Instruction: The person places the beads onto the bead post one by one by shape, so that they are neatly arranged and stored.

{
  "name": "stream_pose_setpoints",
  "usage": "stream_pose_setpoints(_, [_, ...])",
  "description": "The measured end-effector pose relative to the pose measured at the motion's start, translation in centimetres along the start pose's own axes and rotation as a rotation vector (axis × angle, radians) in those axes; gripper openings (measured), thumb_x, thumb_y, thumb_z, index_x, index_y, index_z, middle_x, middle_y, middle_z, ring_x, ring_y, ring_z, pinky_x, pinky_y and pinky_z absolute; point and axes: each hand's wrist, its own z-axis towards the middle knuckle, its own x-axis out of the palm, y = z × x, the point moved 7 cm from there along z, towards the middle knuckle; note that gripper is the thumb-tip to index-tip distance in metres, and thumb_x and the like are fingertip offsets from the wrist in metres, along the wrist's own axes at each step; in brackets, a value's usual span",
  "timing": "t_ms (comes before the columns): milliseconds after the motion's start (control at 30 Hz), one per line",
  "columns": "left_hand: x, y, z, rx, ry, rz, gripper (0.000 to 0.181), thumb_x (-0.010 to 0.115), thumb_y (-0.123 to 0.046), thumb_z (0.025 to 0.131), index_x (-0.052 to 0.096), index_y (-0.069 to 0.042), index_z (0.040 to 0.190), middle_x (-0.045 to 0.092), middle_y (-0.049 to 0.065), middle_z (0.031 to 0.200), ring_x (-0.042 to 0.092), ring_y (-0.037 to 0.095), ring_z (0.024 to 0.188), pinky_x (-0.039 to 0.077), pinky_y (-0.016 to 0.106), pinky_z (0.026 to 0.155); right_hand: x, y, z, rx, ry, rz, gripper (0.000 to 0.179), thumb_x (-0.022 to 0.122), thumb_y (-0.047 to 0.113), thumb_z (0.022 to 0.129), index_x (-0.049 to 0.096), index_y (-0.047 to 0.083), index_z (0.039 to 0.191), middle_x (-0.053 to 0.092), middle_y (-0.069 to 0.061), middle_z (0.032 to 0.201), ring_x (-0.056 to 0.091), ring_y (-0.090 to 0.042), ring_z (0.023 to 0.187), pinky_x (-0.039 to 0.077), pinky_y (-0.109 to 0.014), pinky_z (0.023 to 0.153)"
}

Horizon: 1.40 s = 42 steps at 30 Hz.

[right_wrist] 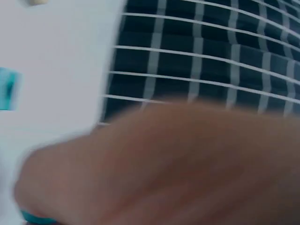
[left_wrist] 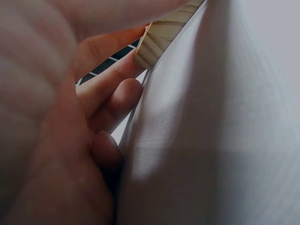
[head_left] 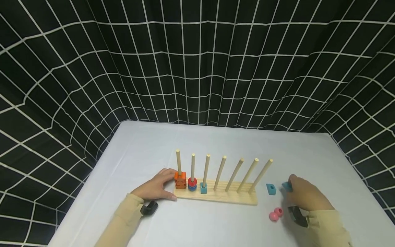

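Teal block (head_left: 287, 186), white-gridded black cloth (head_left: 192, 64)

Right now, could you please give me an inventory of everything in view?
Table: one, white, lower half of the head view
Curtain: count unclear, black with white grid, behind and beside table
Base: one, pale wood, on table
Pegs: seven, pale wood, along base
Stacked pieces: count unclear, orange, leftmost peg
Rings: count unclear, red above blue, second peg
Threaded block: one, teal, third peg
Loose block: one, teal, right of base
Held block: one, teal, farther right
Beads: two, pink, nearer than loose block
Wrist cameras: two, black, at wrists
Sleeves: two, beige, forearms
Left hand: one, at base's left end
Right hand: one, pinching held block
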Motion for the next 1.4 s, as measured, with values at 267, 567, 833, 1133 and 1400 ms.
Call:
stream_pose_setpoints(267, [-0.4, -0.2, 0.1, 0.009, -0.005, 0.017, 0.081, 0.079, -0.053, 0.069, 0.051, -0.019, 0.137, 0.042, -0.006, 0.141, 0.033, 0.019, 0.135, 0.028, 0.047, 0.114, -8.8, 6.0, -6.1, -0.176, -0.553, -0.014, 0.045, 0.064, 0.007, 0.082, 0.047, -0.016, 0.116, 0.058, -0.033, 0.095, 0.06, -0.035, 0.065, 0.051, -0.049, 0.05])
stream_pose_setpoints(567, [-0.6, 0.0, 0.1, -0.003, 0.0, -0.006, 0.08, 0.08, -0.052, 0.068, 0.052, -0.02, 0.136, 0.042, -0.007, 0.14, 0.033, 0.018, 0.134, 0.027, 0.048, 0.113, -12.6, 16.1, -12.3, -0.527, -0.883, 0.074, 0.046, 0.066, 0.005, 0.079, 0.051, -0.001, 0.122, 0.063, -0.012, 0.088, 0.062, -0.024, 0.07, 0.046, -0.031, 0.049])
stream_pose_setpoints(833, [-0.5, -0.1, 0.2, 0.023, -0.007, -0.036, 0.076, 0.081, -0.049, 0.068, 0.053, -0.023, 0.134, 0.043, -0.009, 0.139, 0.032, 0.017, 0.134, 0.027, 0.049, 0.113, -10.5, 22.5, -12.7, -0.777, -0.838, 0.093, 0.046, 0.067, 0.011, 0.08, 0.054, 0.005, 0.124, 0.063, 0.0, 0.094, 0.057, -0.009, 0.072, 0.046, -0.021, 0.052])
stream_pose_setpoints(1133, [-0.3, -0.2, 0.1, 0.025, 0.002, -0.038, 0.073, 0.081, -0.045, 0.07, 0.053, -0.023, 0.134, 0.043, -0.008, 0.139, 0.032, 0.02, 0.134, 0.026, 0.052, 0.113, -8.0, 25.9, -10.6, -0.707, -0.737, 0.024, 0.04, 0.069, 0.018, 0.085, 0.056, 0.004, 0.121, 0.065, -0.001, 0.094, 0.053, -0.005, 0.061, 0.045, -0.019, 0.05])
stream_pose_setpoints(1400, [0.0, 0.1, 0.2, 0.024, 0.003, -0.013, 0.072, 0.081, -0.046, 0.068, 0.054, -0.027, 0.132, 0.042, -0.014, 0.139, 0.031, 0.013, 0.134, 0.027, 0.046, 0.114, -7.1, 26.4, -9.7, -0.605, -0.759, 0.02, 0.036, 0.067, 0.02, 0.087, 0.058, 0.005, 0.118, 0.066, -0.001, 0.09, 0.043, -0.006, 0.046, 0.035, -0.021, 0.04])
